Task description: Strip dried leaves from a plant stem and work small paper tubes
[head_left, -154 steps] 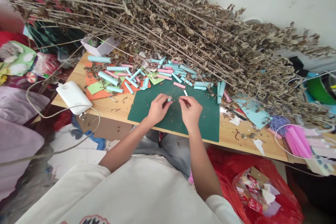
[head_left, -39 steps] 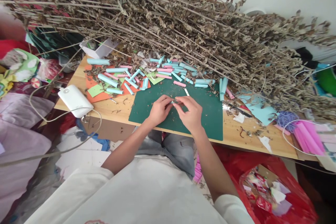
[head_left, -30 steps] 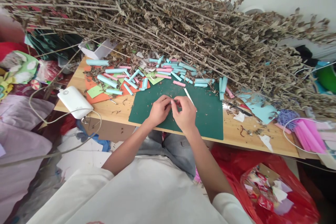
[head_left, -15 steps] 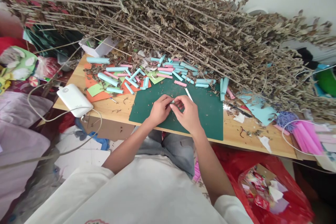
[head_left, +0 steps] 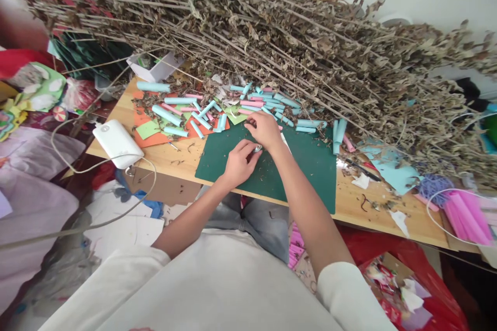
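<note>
My left hand (head_left: 239,164) is over the green cutting mat (head_left: 310,176), its fingers closed round a small paper roll (head_left: 258,149). Only the pale open end of that roll shows beyond the fingertips. Farther forward, my right hand (head_left: 266,129) reaches to the far edge of the mat with fingers curled together. What those fingertips hold, if anything, is too small to make out. Just past them lie several blue paper rolls (head_left: 289,101) and pink paper rolls (head_left: 252,104) among dry leaf crumbs. A white strip (head_left: 286,142) lies partly behind my right wrist.
A large heap of dried stalks (head_left: 272,36) covers the back of the wooden table (head_left: 163,163). At the left a white power bank (head_left: 117,144) trails a cable. On the right are a black pen-like tool (head_left: 365,170) and blue paper (head_left: 394,168). Below hangs a red bag (head_left: 438,295).
My right hand has left the paper roll and moved forward to the mat's far edge. My left hand keeps the roll. The whole view has shifted slightly.
</note>
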A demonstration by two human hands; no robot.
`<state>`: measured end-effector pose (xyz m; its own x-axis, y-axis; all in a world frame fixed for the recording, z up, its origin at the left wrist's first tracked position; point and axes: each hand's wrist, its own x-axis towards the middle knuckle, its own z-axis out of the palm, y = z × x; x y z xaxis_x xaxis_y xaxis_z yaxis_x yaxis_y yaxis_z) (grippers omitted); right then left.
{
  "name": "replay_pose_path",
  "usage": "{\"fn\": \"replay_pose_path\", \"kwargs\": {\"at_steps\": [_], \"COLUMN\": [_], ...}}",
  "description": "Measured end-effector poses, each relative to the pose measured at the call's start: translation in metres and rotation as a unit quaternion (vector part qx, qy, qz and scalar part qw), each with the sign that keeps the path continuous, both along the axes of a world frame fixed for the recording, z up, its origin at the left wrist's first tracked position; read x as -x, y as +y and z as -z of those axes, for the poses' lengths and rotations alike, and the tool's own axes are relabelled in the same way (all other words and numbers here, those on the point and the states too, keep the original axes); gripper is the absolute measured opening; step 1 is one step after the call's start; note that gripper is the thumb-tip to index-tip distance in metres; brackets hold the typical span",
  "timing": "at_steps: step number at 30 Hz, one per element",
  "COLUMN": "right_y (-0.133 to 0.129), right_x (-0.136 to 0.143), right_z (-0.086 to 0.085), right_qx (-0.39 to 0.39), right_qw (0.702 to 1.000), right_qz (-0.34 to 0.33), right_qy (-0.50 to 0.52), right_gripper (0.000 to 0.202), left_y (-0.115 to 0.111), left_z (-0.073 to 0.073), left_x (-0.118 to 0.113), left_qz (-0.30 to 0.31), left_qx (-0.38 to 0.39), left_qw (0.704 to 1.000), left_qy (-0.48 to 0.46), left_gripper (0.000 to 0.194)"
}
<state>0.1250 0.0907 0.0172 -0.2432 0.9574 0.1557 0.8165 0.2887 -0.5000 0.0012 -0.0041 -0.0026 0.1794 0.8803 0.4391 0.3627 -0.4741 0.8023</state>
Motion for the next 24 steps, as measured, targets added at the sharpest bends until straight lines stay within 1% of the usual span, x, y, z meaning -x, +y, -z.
{"fn": "replay_pose_path", "kwargs": {"at_steps": [3,6,8,10,12,14,17,20,22,24], "right_y": [-0.001,-0.007,-0.016,-0.03,-0.049,-0.07,-0.096,-0.111,-0.116,-0.12], "right_x": [0.002,-0.003,-0.011,-0.023,-0.034,-0.043,-0.048,-0.043,-0.035,-0.027], "right_z": [-0.001,-0.003,-0.005,-0.009,-0.013,-0.016,-0.018,-0.021,-0.024,-0.025], "right_qx": [0.007,-0.007,-0.021,-0.037,-0.045,-0.032,0.008,0.023,0.033,0.053], "right_qw": [0.999,0.999,1.0,0.997,0.991,0.982,0.956,0.911,0.889,0.877], "right_qz": [-0.019,-0.025,0.0,0.043,0.084,0.121,0.181,0.224,0.227,0.214], "right_qy": [-0.036,-0.028,0.004,0.05,0.096,0.14,0.233,0.345,0.397,0.428], "right_gripper": [0.015,0.018,0.018,0.017,0.016,0.015,0.017,0.019,0.02,0.02], "left_y": [0.0,-0.002,-0.003,-0.003,-0.003,-0.001,0.001,0.003,0.002,0.002], "left_z": [0.0,-0.003,-0.007,-0.011,-0.013,-0.012,-0.005,0.001,0.004,0.005], "left_x": [0.0,0.001,0.002,0.003,0.003,0.003,0.001,-0.001,-0.001,0.0], "left_qz": [0.014,0.019,0.011,-0.017,-0.043,-0.043,-0.013,0.021,0.042,0.054], "left_qx": [-0.009,-0.014,-0.018,-0.014,0.001,0.019,0.03,0.021,0.013,0.01], "left_qw": [1.0,1.0,1.0,0.999,0.998,0.998,0.999,1.0,0.999,0.998], "left_qy": [-0.003,-0.008,-0.017,-0.033,-0.046,-0.045,-0.022,0.0,0.012,0.025], "left_gripper": [0.013,0.013,0.014,0.015,0.017,0.019,0.022,0.024,0.024,0.023]}}
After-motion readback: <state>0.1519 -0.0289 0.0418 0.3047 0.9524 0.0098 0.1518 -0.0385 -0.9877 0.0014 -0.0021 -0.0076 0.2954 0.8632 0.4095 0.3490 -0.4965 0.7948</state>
